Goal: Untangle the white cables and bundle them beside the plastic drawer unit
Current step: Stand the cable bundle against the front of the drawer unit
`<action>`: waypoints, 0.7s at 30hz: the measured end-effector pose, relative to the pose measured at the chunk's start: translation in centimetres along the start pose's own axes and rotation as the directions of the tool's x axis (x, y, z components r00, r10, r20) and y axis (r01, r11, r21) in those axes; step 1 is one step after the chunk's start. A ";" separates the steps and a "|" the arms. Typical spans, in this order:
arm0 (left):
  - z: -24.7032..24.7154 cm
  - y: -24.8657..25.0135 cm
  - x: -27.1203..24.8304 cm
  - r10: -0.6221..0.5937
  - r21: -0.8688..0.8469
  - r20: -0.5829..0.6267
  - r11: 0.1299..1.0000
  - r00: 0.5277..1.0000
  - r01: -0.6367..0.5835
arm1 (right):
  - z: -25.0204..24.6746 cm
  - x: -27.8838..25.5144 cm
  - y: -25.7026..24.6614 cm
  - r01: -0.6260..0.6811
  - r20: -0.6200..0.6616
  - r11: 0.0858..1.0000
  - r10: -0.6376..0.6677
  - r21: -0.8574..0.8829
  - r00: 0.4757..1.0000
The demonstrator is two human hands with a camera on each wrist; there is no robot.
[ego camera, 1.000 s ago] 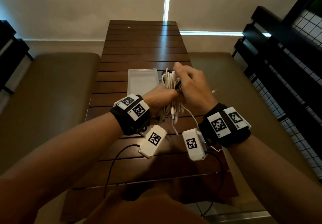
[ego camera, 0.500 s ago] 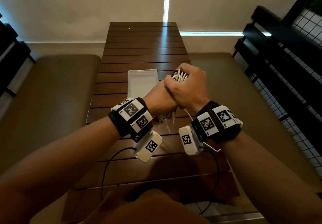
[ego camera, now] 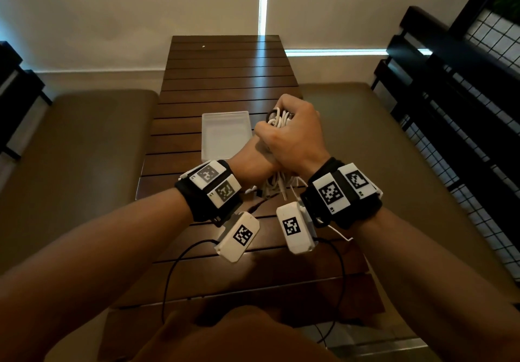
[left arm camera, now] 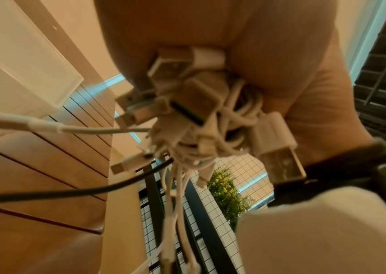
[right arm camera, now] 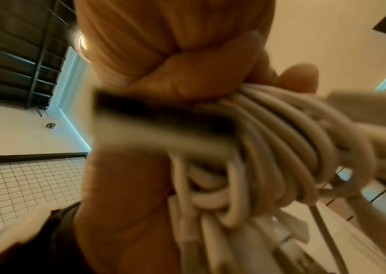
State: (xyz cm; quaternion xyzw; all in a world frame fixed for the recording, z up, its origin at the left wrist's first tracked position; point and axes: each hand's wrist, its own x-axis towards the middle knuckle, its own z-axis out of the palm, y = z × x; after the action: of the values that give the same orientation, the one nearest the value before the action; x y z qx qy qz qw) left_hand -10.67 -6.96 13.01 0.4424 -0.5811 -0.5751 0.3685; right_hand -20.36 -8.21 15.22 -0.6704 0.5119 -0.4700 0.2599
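Both hands now sit closer together: the right hand (ego camera: 295, 139) clamps over the white cables (ego camera: 278, 118), left hand (ego camera: 253, 164) gripping beneath, above the tabletop (ego camera: 225, 74) beside the plastic drawer unit (ego camera: 225, 133). Light, springy coils; hold them mid-bundle.

Dark slatted wooden table (ego camera: 225, 74); white plastic drawer unit (ego camera: 225, 133) on it (mid-table).

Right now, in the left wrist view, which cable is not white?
The thin black cable running from the left edge into the bundle of white USB cables; every other strand and plug there is white.
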 end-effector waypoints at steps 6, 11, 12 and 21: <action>-0.7 1.0 -0.9 0.044 -0.205 -0.498 0.964 0.866 -0.167 | -0.6 -0.5 1.6 -0.036 0.178 0.999 0.038 -0.013 0.983; -2.3 -0.2 -0.3 -0.200 -0.441 -0.014 0.881 0.980 0.174 | -1.2 -1.9 4.8 -0.394 0.530 0.866 0.188 0.308 0.827; -2.5 0.2 -0.2 -0.209 -0.480 -0.020 0.860 0.978 0.174 | -0.8 -2.4 5.1 -0.455 0.576 0.820 0.196 0.348 0.793; -4.0 1.1 0.8 -0.305 -0.751 -0.090 0.646 0.948 0.137 | 0.9 -4.4 5.7 -0.568 0.643 0.767 0.278 0.298 0.713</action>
State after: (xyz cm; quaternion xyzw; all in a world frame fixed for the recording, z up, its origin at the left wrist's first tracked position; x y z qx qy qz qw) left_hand -7.26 -9.15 14.29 0.3818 -0.1992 -0.7511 0.5004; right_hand -22.20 -6.22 8.48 -0.5520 0.4236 -0.2856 0.6590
